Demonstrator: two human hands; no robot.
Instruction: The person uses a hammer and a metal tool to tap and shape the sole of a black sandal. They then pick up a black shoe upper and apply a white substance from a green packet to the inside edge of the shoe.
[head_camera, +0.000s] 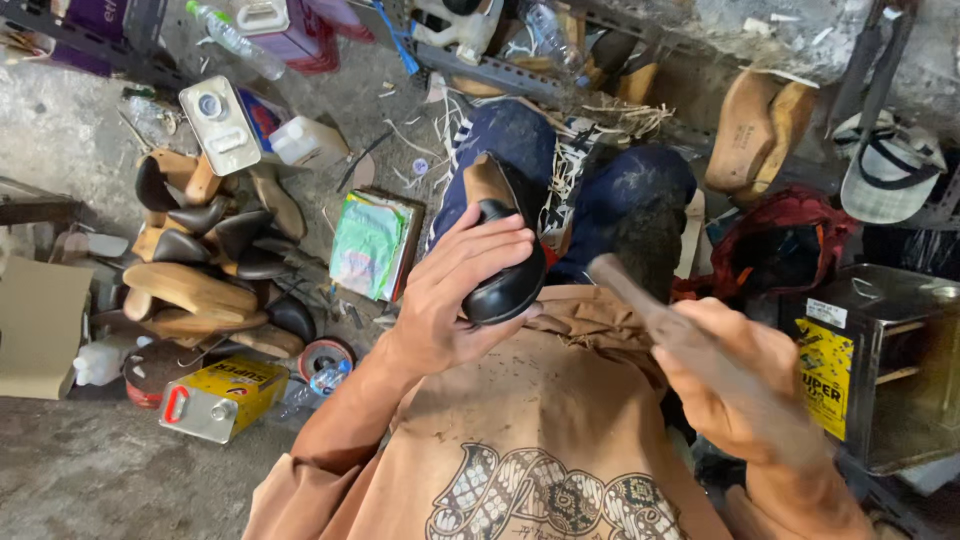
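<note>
Yellow tin (222, 397) (left); yellow-labelled box (880, 365)

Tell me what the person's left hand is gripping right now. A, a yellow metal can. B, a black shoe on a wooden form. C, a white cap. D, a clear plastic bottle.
B: the left hand wraps around the black shoe, which sits on a wooden form over the lap, while the right hand grips a blurred hammer handle beside it.
</note>
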